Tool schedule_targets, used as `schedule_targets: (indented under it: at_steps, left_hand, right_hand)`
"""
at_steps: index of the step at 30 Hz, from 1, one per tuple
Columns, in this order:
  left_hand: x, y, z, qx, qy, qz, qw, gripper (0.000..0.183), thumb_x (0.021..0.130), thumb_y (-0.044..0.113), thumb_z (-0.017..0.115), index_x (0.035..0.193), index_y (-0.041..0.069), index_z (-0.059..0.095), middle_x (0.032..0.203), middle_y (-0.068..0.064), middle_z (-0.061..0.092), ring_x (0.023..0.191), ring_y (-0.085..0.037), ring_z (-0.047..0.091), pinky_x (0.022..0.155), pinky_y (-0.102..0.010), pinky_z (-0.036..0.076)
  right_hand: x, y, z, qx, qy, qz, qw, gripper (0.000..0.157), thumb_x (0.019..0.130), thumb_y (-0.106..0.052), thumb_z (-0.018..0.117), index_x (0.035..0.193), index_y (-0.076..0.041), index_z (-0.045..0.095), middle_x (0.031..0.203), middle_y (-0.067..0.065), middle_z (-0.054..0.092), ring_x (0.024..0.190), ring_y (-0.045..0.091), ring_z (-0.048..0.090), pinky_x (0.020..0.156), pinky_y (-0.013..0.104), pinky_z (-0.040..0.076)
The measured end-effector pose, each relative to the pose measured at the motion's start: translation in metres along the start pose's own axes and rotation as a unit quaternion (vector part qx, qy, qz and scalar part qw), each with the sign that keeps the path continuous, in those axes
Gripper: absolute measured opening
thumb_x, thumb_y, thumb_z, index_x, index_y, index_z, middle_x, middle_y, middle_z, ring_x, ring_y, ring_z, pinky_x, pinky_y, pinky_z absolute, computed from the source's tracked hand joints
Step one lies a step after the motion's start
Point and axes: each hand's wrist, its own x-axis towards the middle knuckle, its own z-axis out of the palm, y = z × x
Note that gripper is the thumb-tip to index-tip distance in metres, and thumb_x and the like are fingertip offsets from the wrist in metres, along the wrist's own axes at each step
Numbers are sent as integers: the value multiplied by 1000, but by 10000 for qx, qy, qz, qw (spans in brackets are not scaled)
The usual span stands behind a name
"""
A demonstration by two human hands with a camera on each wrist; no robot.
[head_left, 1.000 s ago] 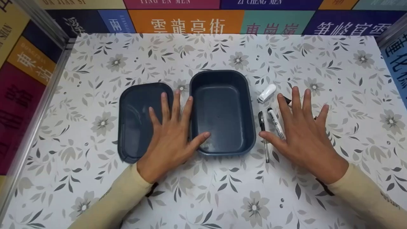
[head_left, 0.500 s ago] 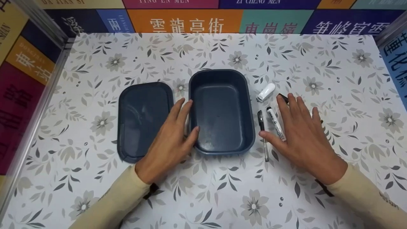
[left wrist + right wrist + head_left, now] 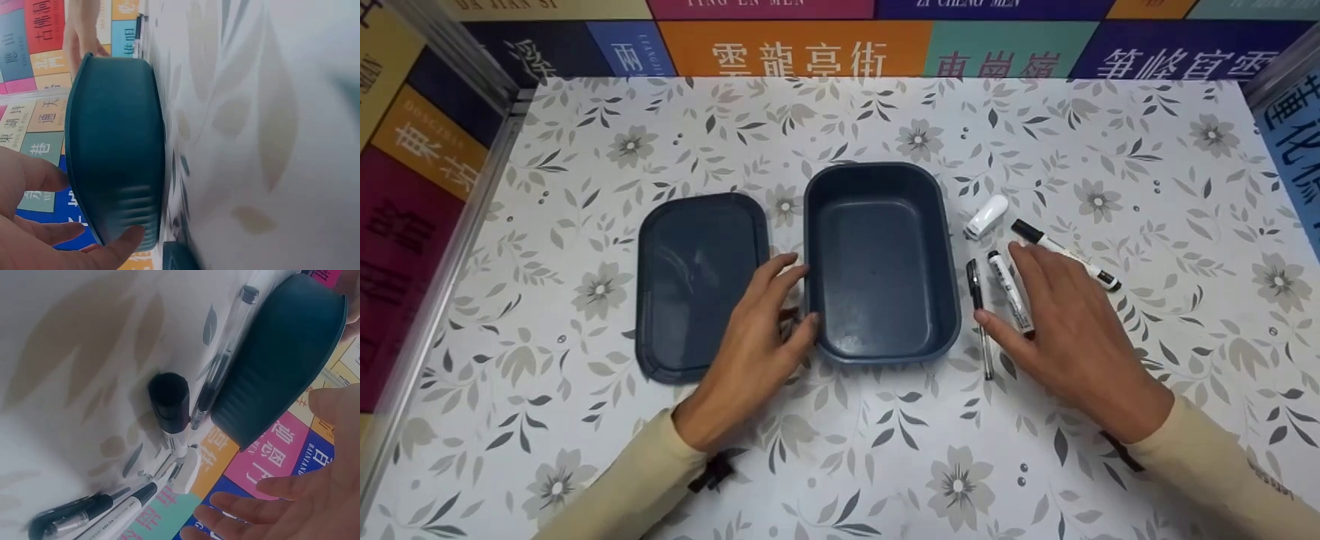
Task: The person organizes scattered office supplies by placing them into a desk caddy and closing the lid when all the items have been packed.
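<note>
Right grip (image 3: 1069, 330) faces box (image 3: 877, 277), pen (image 3: 976, 292) and marker (image 3: 1008, 286) between.

The head view's bottom edge cuts off both sleeves (image 3: 619, 480); print on the nearer marker (image 3: 1010, 294) is too small to read. The left wrist view crops the lid (image 3: 179, 259) to a corner.
</note>
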Motion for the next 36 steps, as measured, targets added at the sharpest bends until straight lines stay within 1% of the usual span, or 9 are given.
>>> schedule_targets:
  at_steps: [3, 6, 9, 10, 12, 16, 20, 27, 36]
  left_hand:
    - [-5, 0, 0, -132, -53, -82, 9999, 56, 102, 1, 72, 156, -6, 56, 167, -19, 45, 141, -29, 59, 97, -40, 64]
    - [-9, 0, -1, -108, -67, -40, 9999, 57, 101, 1, 72, 155, -6, 56, 166, -19, 45, 121, -23, 68, 92, -39, 64]
    - [-12, 0, -1, -94, -64, 16, 9999, 57, 101, 0, 73, 155, -6, 57, 167, -17, 45, 99, -16, 67, 85, -38, 63]
    - [-13, 0, -1, -143, -73, 18, 9999, 57, 101, -1, 73, 155, -6, 57, 168, -16, 45, 98, -15, 67, 84, -38, 63]
    - [-15, 0, -2, -215, -97, -10, 9997, 56, 101, -2, 73, 155, -6, 57, 169, -13, 44, 99, -15, 68, 83, -39, 63]
    - [-18, 1, -2, -553, -144, -102, 9983, 56, 100, -4, 72, 154, -6, 57, 170, -10, 43, 123, -20, 68, 90, -38, 65]
    - [-19, 2, -1, -816, -146, -196, 9964, 56, 101, -5, 71, 154, -6, 57, 171, -10, 42, 137, -26, 63, 95, -35, 65]
    - [-19, 4, 1, -815, -91, -268, 9963, 57, 99, -7, 71, 155, -2, 59, 172, -5, 42, 141, -27, 61, 95, -33, 64]
    - [-21, 7, 2, -799, -204, -279, 9962, 58, 100, -7, 70, 156, -5, 57, 174, -4, 40, 143, -26, 59, 99, -31, 63]
  right_hand:
    - [-4, -2, 1, 99, -23, 57, 9999, 79, 101, -37, 77, 159, 8, 48, 146, 34, 57, 135, 52, 55, 112, 68, 47]
    - [-7, -4, 3, 199, -91, 179, 9996, 74, 101, -32, 79, 158, 6, 50, 143, 32, 59, 129, 50, 59, 103, 67, 54]
    - [-11, -7, 4, 174, -134, 264, 9994, 69, 101, -30, 80, 156, 3, 54, 139, 31, 61, 124, 48, 62, 91, 67, 58]
    - [-12, -7, 5, 163, -120, 261, 9995, 67, 100, -29, 81, 155, 2, 56, 137, 30, 62, 122, 47, 63, 88, 66, 59]
    - [-13, -7, 7, 133, -58, 190, 9997, 62, 100, -26, 82, 150, 2, 60, 131, 28, 64, 116, 46, 65, 82, 64, 61]
    - [-16, -5, 11, 42, 120, -73, 9999, 51, 97, -22, 86, 137, 4, 68, 118, 24, 68, 101, 41, 68, 70, 56, 62]
    - [-18, -4, 14, -11, 126, -175, 9998, 43, 95, -19, 87, 128, 5, 72, 111, 21, 70, 91, 36, 68, 63, 50, 61]
    - [-17, -5, 19, -127, -67, -172, 9998, 39, 96, -18, 86, 124, 5, 73, 102, 19, 71, 76, 32, 67, 55, 48, 58]
    - [-9, -5, 23, 3, -289, 76, 9996, 39, 96, -13, 84, 123, 10, 70, 96, 21, 68, 70, 34, 65, 57, 51, 57]
